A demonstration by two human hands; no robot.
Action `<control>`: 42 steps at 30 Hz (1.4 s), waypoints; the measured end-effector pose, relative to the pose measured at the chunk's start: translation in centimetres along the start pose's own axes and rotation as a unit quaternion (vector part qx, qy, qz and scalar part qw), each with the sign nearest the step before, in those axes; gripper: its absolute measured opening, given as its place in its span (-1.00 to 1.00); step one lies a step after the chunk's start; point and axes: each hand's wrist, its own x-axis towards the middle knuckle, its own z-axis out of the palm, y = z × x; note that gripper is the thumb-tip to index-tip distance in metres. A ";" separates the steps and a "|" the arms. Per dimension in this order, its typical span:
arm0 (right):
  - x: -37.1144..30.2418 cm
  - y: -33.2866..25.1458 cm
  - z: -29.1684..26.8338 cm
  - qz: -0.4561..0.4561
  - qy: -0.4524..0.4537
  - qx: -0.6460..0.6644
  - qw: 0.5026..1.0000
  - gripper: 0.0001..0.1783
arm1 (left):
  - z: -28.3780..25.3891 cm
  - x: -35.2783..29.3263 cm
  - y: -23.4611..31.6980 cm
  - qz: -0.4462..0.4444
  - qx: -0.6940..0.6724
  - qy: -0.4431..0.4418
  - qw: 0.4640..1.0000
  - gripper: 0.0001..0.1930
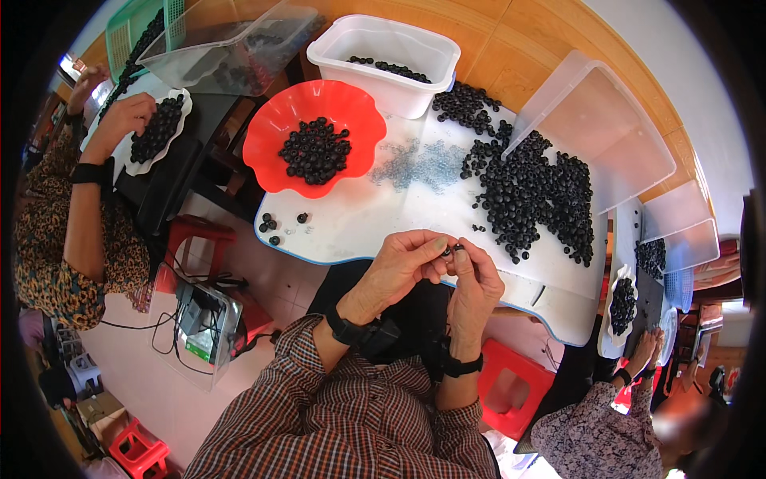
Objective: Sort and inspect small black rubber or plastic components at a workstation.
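My left hand (403, 267) and my right hand (476, 281) meet above the near edge of the white table (367, 215). Each hand is closed in a pinch, fingertips almost touching. Between the left thumb and finger is a small black round part (447, 251). A dark bit of the same kind shows at the right fingertips; whether they are one piece or two is hard to make out. A wide pile of the same black round parts (519, 199) spreads over the right of the table. Small clear pieces (423, 164) lie scattered in the middle.
A red wavy-rimmed bowl (259, 148) and a white tub (383, 32) hold more black parts. An empty-looking clear bin (598, 128) leans at back right. Several loose parts (269, 223) lie front left. Co-workers sit on both sides; a red stool (515, 383) stands below right.
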 end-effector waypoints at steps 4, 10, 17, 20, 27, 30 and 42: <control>0.0 0.1 -0.2 0.013 0.004 0.017 1.000 -0.84 | -0.1 0.1 -0.1 0.000 -0.016 0.001 1.000 -0.73; -0.1 0.0 0.0 -0.015 -0.004 -0.012 1.000 -0.87 | 0.1 0.1 0.1 0.006 -0.023 0.022 0.999 -0.73; -0.4 -0.6 0.8 -0.083 0.002 -0.096 0.992 -0.90 | 0.3 0.0 0.2 0.020 -0.008 0.030 0.999 -0.73; -0.4 -0.4 0.8 -0.106 0.000 -0.117 0.987 -0.90 | 0.2 -0.1 0.1 0.027 0.008 0.032 0.999 -0.74; -0.4 -0.1 0.7 -0.113 0.002 -0.130 0.985 -0.89 | 0.3 -0.1 0.0 0.040 0.042 0.037 0.998 -0.75; -0.4 -0.2 0.7 -0.110 0.007 -0.136 0.985 -0.90 | 0.5 -0.2 0.1 0.044 0.058 0.042 0.996 -0.76; -0.2 -0.4 0.4 -0.146 0.005 -0.191 0.971 -0.90 | 0.6 -0.4 0.3 0.062 0.097 0.040 0.993 -0.77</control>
